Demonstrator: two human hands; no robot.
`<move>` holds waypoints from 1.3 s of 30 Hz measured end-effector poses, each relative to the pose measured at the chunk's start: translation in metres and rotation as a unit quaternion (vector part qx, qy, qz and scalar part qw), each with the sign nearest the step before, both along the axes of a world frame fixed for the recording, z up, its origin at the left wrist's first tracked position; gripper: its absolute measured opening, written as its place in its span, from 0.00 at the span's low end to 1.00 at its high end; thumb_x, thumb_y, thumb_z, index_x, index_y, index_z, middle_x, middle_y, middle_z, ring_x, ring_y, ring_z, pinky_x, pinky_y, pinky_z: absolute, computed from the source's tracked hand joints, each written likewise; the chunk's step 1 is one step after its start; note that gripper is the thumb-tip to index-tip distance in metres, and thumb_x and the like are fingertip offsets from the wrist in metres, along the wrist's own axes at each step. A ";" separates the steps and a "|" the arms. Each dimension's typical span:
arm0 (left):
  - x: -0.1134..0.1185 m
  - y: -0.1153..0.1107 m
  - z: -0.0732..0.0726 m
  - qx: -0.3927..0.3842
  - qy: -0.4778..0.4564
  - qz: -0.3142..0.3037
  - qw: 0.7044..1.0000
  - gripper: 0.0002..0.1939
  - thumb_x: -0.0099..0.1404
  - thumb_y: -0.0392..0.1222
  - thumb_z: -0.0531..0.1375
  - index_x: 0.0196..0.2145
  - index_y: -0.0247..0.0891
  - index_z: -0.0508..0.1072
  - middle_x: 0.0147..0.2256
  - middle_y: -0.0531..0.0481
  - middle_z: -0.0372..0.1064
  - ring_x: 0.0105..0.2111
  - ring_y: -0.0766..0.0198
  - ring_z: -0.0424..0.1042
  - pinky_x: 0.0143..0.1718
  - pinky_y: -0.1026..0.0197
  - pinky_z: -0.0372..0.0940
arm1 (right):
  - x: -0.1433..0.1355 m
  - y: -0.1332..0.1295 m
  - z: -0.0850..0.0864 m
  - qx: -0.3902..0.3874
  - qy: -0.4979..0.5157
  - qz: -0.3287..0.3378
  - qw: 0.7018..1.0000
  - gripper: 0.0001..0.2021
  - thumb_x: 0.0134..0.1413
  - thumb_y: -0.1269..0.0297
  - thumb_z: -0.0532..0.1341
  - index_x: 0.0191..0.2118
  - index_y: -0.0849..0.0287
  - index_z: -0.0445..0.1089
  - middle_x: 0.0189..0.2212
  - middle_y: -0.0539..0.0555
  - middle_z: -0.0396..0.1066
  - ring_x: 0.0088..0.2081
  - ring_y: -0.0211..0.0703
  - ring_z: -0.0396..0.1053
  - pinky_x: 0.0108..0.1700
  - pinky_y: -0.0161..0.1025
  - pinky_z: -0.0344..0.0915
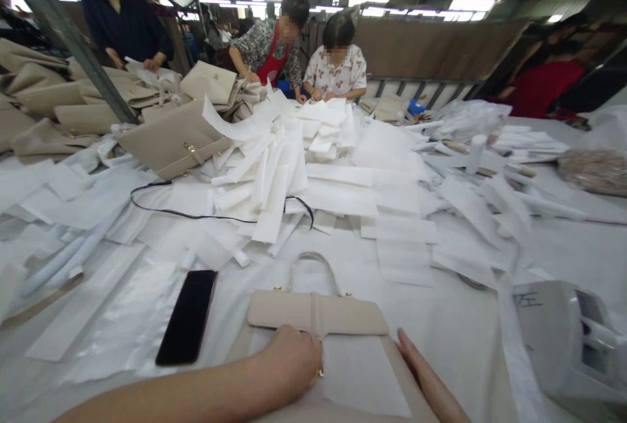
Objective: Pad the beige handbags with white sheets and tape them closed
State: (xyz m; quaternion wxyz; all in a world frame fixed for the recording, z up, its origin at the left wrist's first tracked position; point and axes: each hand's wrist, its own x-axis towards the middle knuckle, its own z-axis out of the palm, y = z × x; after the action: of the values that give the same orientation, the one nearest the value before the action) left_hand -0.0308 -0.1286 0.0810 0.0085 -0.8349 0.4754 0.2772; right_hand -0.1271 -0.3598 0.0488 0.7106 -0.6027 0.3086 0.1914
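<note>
A beige handbag (353,315) lies in front of me, its looped handle (313,257) pointing away. White paper (365,371) covers the bag's front below the flap. My left hand (294,361) is closed at the lower edge of the flap, beside a small gold clasp (321,369); what its fingers grip is hidden. Along the bag's right side, my right hand (416,358) rests with its fingers stretched out, partly hidden by its angle.
A black phone (187,317) lies left of the bag. At the right edge stands a grey-white device (553,338). Paper sheets (337,181) and a black cord (210,216) lie beyond. Beige bags (171,139) are piled at the left. Several people work across the table.
</note>
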 end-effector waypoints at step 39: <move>0.021 0.015 -0.021 -0.064 0.022 0.093 0.993 0.15 0.66 0.40 0.45 0.39 0.40 0.70 0.38 0.46 0.74 0.38 0.54 0.73 0.36 0.57 0.62 | 0.041 -0.159 -0.020 -0.661 0.076 -0.074 0.743 0.23 0.59 0.57 0.49 0.55 0.63 0.65 0.34 0.57 0.74 0.40 0.51 0.71 0.44 0.43 0.63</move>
State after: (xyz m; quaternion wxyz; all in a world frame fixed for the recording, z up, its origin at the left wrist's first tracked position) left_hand -0.0103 -0.1133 0.0596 -0.0812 -0.8680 0.4129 0.2637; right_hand -0.0861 -0.5193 0.0287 0.1196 -0.8801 0.4543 -0.0685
